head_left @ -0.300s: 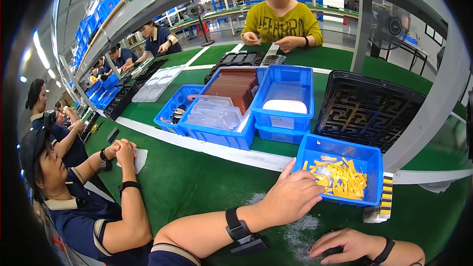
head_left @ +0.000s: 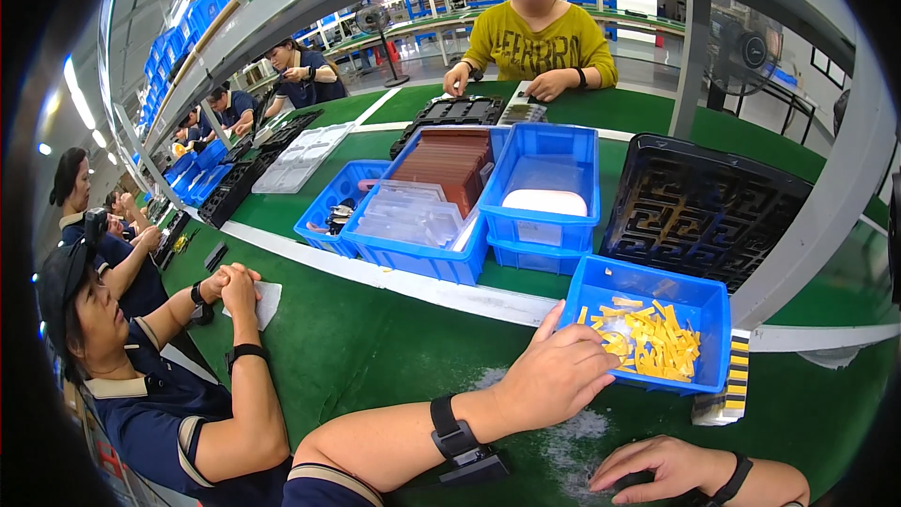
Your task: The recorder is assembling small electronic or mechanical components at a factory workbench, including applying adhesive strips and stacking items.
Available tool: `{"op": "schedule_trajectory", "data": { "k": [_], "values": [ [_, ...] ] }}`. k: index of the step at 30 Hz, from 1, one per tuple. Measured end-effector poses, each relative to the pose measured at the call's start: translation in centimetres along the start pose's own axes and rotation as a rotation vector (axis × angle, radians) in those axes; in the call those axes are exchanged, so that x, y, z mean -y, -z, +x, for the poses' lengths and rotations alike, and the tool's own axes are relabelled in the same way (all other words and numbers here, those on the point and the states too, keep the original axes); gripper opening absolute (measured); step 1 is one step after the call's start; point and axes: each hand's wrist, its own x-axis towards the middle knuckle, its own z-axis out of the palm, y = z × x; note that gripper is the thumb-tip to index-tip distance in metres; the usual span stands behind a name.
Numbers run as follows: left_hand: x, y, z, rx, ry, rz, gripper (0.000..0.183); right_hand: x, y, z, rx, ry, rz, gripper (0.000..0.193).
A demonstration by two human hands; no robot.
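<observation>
My left hand (head_left: 561,374) rests against the near left corner of a small blue bin (head_left: 709,305). Its thumb points up along the bin's left side, and its other fingers bend loosely beside the near wall; no object shows in it. Inside the bin lies a loose heap of yellow strips (head_left: 662,343) with some clear pieces among them. My right hand (head_left: 657,466) lies on the green tabletop (head_left: 375,347) near the lower edge, fingers stretched out and slightly bent, holding nothing visible. Pale dusty marks show on the green surface between my hands.
Behind stand blue bins (head_left: 413,261) with brown plates and clear plastic pieces. A black moulded tray (head_left: 699,211) leans beside a grey post (head_left: 817,188). A yellow-and-black striped block (head_left: 727,390) sits by the small bin. A co-worker (head_left: 188,385) sits at my left, hands clasped.
My hands have not visibly moved. Across the table, the person in the yellow-green top has spread their hands apart and lowered them toward the tray and papers. A distant co-worker has raised their arms.
</observation>
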Motion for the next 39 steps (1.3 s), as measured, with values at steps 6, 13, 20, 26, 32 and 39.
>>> {"op": "schedule_trajectory", "data": {
  "k": [6,13,20,26,32,39],
  "values": [
    [0.0,-0.2,-0.1,-0.003,0.004,0.002,0.02,-0.1,0.1,0.0,0.005,0.0,0.001,0.023],
    [0.0,-0.2,-0.1,-0.006,0.002,0.008,0.021,-0.2,0.1,-0.1,0.002,0.001,0.017,0.023],
    [-0.1,0.0,0.0,-0.002,-0.007,0.012,0.02,-0.1,0.1,-0.1,0.002,-0.022,0.032,0.022],
    [-0.1,-0.2,-0.1,-0.006,0.013,0.04,0.019,-0.1,0.0,-0.1,-0.006,-0.01,0.034,0.022],
    [0.1,-0.3,-0.2,-0.026,-0.008,0.005,0.022,-0.2,0.0,-0.1,-0.012,-0.004,0.031,0.022],
    [0.3,-0.5,-0.3,-0.031,-0.003,0.013,0.02,0.9,-0.1,0.2,-0.017,-0.061,-0.006,0.022]
  ]
}}
